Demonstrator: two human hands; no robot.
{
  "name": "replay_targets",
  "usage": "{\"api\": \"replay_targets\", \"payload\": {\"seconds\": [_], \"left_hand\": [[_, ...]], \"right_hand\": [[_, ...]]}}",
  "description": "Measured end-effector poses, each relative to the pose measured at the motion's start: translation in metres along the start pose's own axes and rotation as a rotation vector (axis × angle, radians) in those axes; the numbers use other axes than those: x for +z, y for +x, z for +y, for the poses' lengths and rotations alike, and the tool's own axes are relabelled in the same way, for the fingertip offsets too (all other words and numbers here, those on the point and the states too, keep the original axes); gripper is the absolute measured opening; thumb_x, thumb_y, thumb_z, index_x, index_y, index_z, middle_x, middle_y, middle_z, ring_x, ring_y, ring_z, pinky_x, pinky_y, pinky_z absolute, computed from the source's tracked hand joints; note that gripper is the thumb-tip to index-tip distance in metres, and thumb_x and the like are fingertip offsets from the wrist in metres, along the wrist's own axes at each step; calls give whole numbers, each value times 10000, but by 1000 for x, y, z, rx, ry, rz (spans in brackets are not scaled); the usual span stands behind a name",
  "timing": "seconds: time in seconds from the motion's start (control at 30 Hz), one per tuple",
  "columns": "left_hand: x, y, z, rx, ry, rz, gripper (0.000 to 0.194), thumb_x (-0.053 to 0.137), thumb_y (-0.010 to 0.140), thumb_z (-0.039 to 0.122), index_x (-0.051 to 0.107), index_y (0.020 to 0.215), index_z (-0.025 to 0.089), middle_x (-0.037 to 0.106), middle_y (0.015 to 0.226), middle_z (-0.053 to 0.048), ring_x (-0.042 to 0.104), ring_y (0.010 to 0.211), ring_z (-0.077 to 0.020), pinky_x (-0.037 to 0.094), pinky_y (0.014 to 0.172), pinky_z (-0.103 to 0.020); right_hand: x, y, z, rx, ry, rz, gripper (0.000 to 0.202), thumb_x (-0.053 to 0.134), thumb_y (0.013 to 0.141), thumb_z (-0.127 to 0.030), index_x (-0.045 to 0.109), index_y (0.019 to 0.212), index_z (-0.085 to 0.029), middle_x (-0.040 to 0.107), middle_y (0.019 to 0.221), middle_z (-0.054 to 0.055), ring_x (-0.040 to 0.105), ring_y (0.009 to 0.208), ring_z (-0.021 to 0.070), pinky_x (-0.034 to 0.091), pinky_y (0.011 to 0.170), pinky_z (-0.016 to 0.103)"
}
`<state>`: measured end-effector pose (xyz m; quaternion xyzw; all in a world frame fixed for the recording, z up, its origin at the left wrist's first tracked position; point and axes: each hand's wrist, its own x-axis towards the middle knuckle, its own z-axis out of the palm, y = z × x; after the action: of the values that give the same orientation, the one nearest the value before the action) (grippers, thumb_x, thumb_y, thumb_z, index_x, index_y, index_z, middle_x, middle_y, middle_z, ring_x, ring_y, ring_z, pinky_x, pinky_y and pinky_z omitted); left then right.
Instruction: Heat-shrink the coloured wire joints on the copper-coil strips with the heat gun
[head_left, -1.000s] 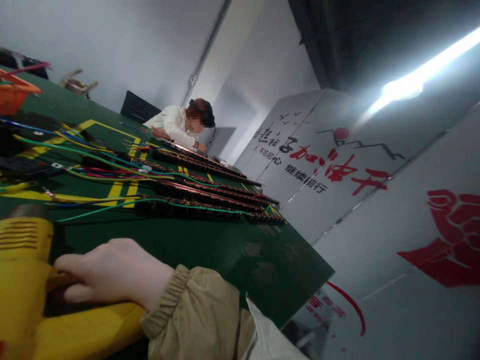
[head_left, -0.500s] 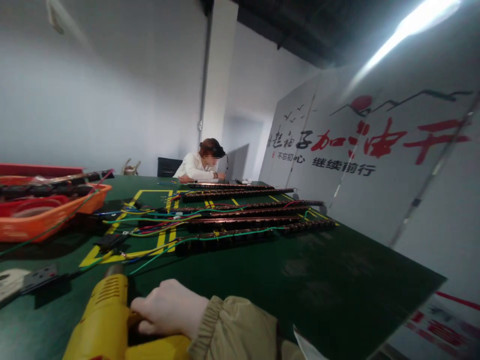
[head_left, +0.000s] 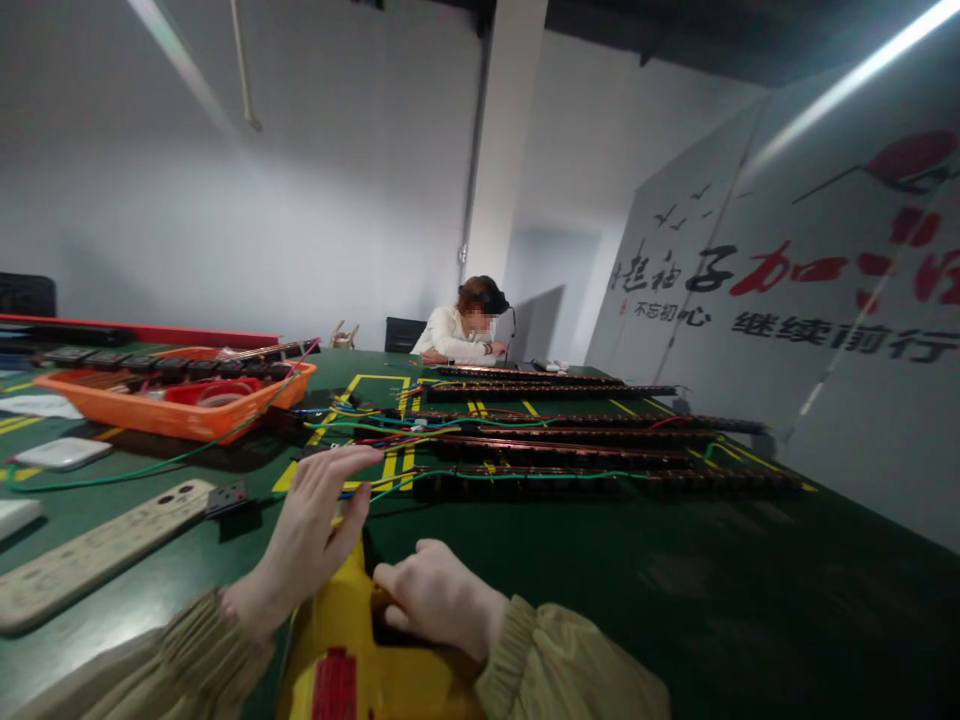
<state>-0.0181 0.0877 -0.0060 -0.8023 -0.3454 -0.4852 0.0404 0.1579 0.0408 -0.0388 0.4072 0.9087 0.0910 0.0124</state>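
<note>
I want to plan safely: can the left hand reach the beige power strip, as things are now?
Probably yes. The left hand looks open and empty, and the beige power strip lies to its left. Only the black plug at the strip's right end sits between them; most of the strip's top is uncovered.

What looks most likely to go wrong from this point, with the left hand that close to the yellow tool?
The left hand is at the front end of the yellow tool, which the right hand grips; if that end is hot, it might burn the fingers.

The green wire runs close ahead and could get snagged.
</note>
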Motion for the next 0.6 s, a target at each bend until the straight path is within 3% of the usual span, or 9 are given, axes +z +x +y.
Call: {"api": "replay_targets", "payload": {"seconds": [0.07, 0.17, 0.27, 0.43, 0.6], "left_hand": [[11, -2, -27, -106, -56, -84, 250, 374, 886, 305, 539, 1043, 201, 615, 1030, -53, 570, 968, -173, 458, 860, -312], [27, -12, -72, -296, -124, -303, 296, 361, 874, 381, 577, 945, 192, 638, 943, -43, 583, 860, -168, 462, 758, -272], [34, -22, -98, -352, -221, -498, 439, 319, 868, 482, 631, 843, 174, 656, 862, -49, 574, 814, -179, 445, 749, -265], [32, -25, -106, -456, -217, -582, 527, 271, 866, 536, 641, 779, 172, 639, 749, -33, 551, 702, -164, 401, 657, -243], [26, -26, -107, -520, -3, -570, 509, 306, 863, 538, 618, 656, 194, 634, 693, -24, 549, 652, -150, 309, 576, -226]], "right_hand": [[-2, -4, 3, -5, 0, -12, 217, 522, 846, -378, 520, 911, -171, 688, 780, 33, 652, 686, 195, 413, 681, 309], [-7, -8, 6, -32, 38, -5, 145, 527, 834, -311, 510, 879, -174, 685, 800, 15, 639, 688, 172, 392, 699, 295], [-11, -8, 5, -53, 70, -43, 139, 531, 822, -306, 505, 856, -174, 681, 793, 9, 618, 671, 154, 368, 705, 283], [-16, -6, 2, -80, 123, -64, 133, 538, 799, -300, 492, 812, -176, 665, 774, -2, 579, 646, 134, 338, 714, 265], [-18, -5, 0, -60, 192, -95, 101, 536, 775, -258, 475, 781, -178, 648, 766, -10, 546, 636, 123, 318, 705, 252]]}}
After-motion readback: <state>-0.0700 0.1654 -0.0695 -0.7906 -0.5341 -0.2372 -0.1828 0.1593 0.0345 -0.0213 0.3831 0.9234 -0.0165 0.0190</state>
